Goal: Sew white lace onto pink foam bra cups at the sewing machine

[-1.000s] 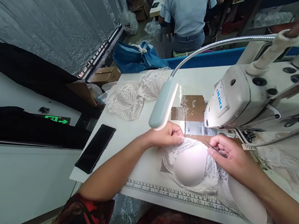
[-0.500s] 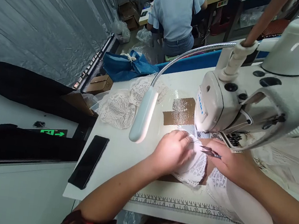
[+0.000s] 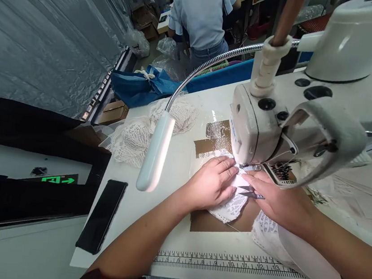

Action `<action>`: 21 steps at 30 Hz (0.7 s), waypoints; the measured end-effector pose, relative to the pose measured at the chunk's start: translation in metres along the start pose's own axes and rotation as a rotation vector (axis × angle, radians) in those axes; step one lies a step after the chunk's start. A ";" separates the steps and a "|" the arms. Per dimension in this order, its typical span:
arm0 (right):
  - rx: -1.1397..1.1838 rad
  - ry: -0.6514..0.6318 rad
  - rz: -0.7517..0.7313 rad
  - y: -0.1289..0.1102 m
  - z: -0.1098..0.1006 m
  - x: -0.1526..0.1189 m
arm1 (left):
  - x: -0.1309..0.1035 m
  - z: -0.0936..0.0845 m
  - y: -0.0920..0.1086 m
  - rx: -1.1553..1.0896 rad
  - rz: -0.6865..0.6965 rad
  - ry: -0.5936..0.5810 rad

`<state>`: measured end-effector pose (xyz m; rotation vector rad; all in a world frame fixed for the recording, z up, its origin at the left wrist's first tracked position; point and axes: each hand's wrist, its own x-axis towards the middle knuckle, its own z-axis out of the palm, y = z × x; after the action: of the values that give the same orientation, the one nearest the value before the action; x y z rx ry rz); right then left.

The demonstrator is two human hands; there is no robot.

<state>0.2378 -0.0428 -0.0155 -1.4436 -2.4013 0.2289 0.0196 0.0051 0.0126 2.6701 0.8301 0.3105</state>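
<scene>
With the lace cup point(image 3: 230, 208) lying under and in front of the foot of the sewing machine point(image 3: 246, 131), it would seem best to keep the fabric flat and guide its edge with light, even pressure, without tugging. The fingertips are close to the needle area, so they should stay beside the foot; the scissors point(image 3: 250, 193), blades parted, call for care that their points do not snag the lace. The left hand point(image 3: 212, 183) lies palm down on the cup, fingers extended and thumb set apart. The right hand point(image 3: 278, 200) is closed around the scissors, its foremost fingertips at the fabric; whether they also pinch it, I cannot tell. Both forearms angle inward over the table point(image 3: 137, 208).
</scene>
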 end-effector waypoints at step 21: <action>0.153 -0.042 -0.001 0.005 0.002 -0.007 | -0.005 0.011 0.013 0.146 0.001 0.001</action>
<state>0.2436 -0.0465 -0.0202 -1.3815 -2.3606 0.4368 0.0260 -0.0105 0.0064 2.8050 0.8831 0.2600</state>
